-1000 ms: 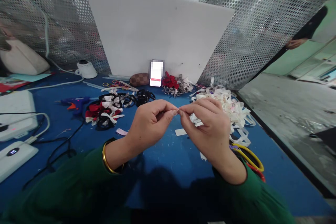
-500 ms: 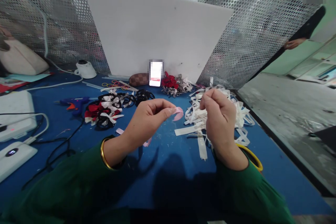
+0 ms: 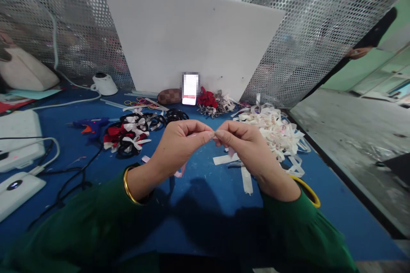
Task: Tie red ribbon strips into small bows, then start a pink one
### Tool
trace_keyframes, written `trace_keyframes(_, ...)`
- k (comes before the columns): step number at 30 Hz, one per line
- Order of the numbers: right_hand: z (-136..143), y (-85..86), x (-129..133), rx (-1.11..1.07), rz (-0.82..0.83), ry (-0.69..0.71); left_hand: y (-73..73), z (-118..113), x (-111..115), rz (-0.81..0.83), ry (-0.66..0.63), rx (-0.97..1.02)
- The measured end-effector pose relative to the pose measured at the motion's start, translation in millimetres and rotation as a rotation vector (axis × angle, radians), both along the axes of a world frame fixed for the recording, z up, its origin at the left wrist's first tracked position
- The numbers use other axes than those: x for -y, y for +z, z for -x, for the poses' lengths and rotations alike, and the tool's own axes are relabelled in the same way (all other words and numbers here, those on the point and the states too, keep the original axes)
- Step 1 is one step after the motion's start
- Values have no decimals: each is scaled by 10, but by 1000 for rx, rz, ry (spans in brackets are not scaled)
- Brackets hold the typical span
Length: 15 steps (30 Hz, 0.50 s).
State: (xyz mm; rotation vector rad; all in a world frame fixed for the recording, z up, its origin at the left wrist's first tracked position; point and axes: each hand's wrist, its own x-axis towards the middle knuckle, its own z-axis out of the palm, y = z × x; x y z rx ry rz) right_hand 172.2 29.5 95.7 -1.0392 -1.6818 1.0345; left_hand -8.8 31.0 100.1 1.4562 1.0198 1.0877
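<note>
Over the middle of the blue table, my left hand [image 3: 181, 143] pinches a pink ribbon [image 3: 231, 152] between thumb and forefinger. My right hand [image 3: 251, 149] meets it fingertip to fingertip, its thumb and forefinger closed on the same ribbon. One end of the ribbon hangs below the right fingers; most of the rest is hidden by the hands. Pink ribbon also shows below the left wrist. Beyond the right hand lies a pile of white ribbon strips [image 3: 272, 130], a few of them reaching toward me.
On the left are hair ties with red and white bows [image 3: 128, 134], a blue glue gun [image 3: 92, 127] and white power units with cables. A lit phone [image 3: 190, 89] leans on the white board [image 3: 198, 34]. A yellow ring [image 3: 309, 192] lies by my right wrist. Another person stands far right.
My right hand has moved left from over the white strips to my left fingertips and taken hold of the pink ribbon. My left hand has barely moved.
</note>
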Motion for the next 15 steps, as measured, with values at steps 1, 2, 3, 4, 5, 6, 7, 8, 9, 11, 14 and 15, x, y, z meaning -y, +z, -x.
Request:
trace_keyframes(1,0,4,7,-4,-10,-26,-6,-1,-5,3,9,9)
trace_keyframes(2,-2,8,14,-3,-21,-49,-12,-2,-10,8,12,20)
trace_keyframes(3,-5,14,20,1,-24,-66,-16,-3,-14,15,9,32)
trace_keyframes(4,-8,19,25,3,-19,-76,-19,-3,-17,24,5,43)
trace_keyframes(5,-10,25,30,-1,-9,-83,-20,-2,-18,34,2,52)
trace_keyframes(6,-11,30,33,-12,3,-84,-20,-2,-18,44,1,57)
trace_keyframes(7,-10,35,34,-29,13,-83,-20,-1,-17,55,2,59)
trace_keyframes(8,-9,39,34,-50,23,-81,-21,1,-16,67,5,56)
trace_keyframes(9,-8,42,32,-71,32,-79,-22,2,-16,79,7,51)
trace_keyframes(11,-6,46,26,-112,48,-85,-28,6,-20,87,14,49)
trace_keyframes(14,-10,47,16,-149,53,-101,-35,11,-28,70,25,62)
trace_keyframes(15,-12,46,15,-154,50,-103,-35,12,-28,68,26,66)
